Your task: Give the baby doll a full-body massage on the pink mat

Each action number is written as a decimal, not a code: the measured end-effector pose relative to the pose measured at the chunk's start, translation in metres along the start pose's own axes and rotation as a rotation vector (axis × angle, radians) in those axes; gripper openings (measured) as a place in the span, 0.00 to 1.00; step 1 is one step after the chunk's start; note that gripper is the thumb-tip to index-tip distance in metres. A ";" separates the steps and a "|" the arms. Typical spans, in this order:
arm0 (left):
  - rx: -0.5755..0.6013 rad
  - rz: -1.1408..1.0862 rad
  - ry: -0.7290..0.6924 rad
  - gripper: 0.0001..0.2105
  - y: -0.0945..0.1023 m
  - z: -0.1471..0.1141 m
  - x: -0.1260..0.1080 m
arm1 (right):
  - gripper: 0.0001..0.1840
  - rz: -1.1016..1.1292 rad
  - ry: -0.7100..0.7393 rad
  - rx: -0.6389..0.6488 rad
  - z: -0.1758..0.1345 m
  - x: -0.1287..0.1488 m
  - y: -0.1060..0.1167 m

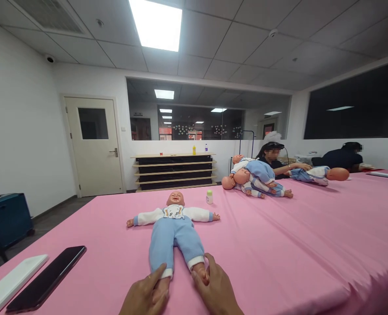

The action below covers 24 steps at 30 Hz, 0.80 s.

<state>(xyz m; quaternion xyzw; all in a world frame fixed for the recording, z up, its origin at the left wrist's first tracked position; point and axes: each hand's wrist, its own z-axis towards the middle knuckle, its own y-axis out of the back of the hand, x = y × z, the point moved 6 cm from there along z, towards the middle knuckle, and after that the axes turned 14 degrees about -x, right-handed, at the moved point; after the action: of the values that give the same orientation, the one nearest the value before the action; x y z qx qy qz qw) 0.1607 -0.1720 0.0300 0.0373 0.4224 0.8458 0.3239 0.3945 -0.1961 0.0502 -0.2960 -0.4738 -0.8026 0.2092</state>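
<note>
A baby doll (175, 229) lies on its back on the pink tablecloth, arms spread wide and feet toward me. It wears light blue trousers and a white top with an animal face on the chest. My left hand (144, 293) is closed round the doll's ankle on the left, with the index finger along the trouser cuff. On the other side, my right hand (217, 286) holds the foot between thumb and fingers. Just right of the doll's head stands a small white bottle with a green cap (209, 197).
Several dolls (254, 177) are piled at the table's far side. Beyond the pile, a co-worker's hand (301, 166) touches another doll (321, 174); a second person sits further right. A black phone (49, 278) and a white phone-shaped object (15, 282) lie at left on the pink tablecloth (279, 262).
</note>
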 end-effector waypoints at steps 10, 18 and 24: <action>-0.101 -0.156 0.208 0.25 0.034 0.047 0.031 | 0.33 0.146 -0.068 -0.092 0.043 -0.021 0.021; -0.161 -0.193 0.406 0.24 0.008 0.160 0.087 | 0.27 0.258 -0.027 -0.166 0.156 0.003 0.016; -0.332 -0.235 0.484 0.22 -0.051 0.210 0.151 | 0.27 0.316 -0.047 -0.224 0.225 -0.004 -0.061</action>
<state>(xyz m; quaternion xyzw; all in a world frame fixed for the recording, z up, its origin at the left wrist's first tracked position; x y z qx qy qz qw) 0.1387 0.0824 0.0951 -0.2674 0.3448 0.8443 0.3111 0.4214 0.0313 0.0930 -0.4068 -0.3339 -0.8003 0.2874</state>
